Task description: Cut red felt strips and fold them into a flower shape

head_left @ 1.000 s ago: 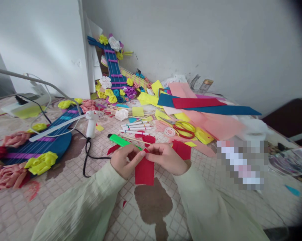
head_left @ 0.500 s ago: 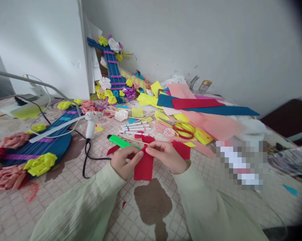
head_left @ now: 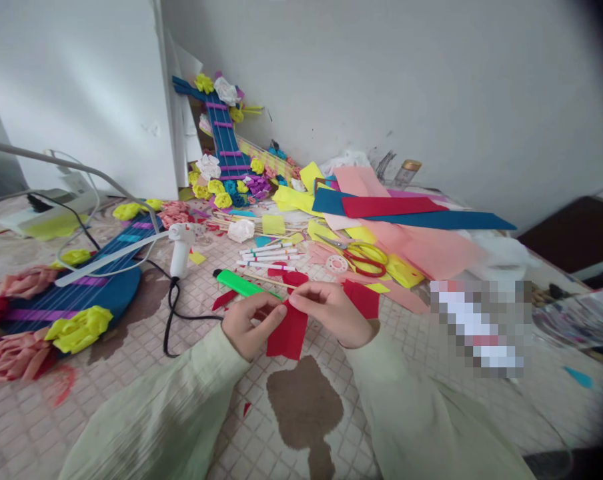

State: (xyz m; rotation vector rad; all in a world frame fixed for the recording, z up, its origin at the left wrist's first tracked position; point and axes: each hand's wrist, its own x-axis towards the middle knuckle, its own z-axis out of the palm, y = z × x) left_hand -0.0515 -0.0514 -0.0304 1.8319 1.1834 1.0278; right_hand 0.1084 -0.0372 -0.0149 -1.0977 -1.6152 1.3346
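Red paper sits just below the centre of the frame, its upper part pinched between thumb and fingers of both the left hand and right hand, each nearly closed. Beyond them lies a green cutter; scissors rest right of centre, a white glue gun left.

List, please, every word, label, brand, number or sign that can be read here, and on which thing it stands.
No text can be read.
White markers: any print is too small.
Glass jar: too small and blurred.
Pixelated patch: contents unreadable.
Green cutter, white glue gun, red paper: no legible marks.
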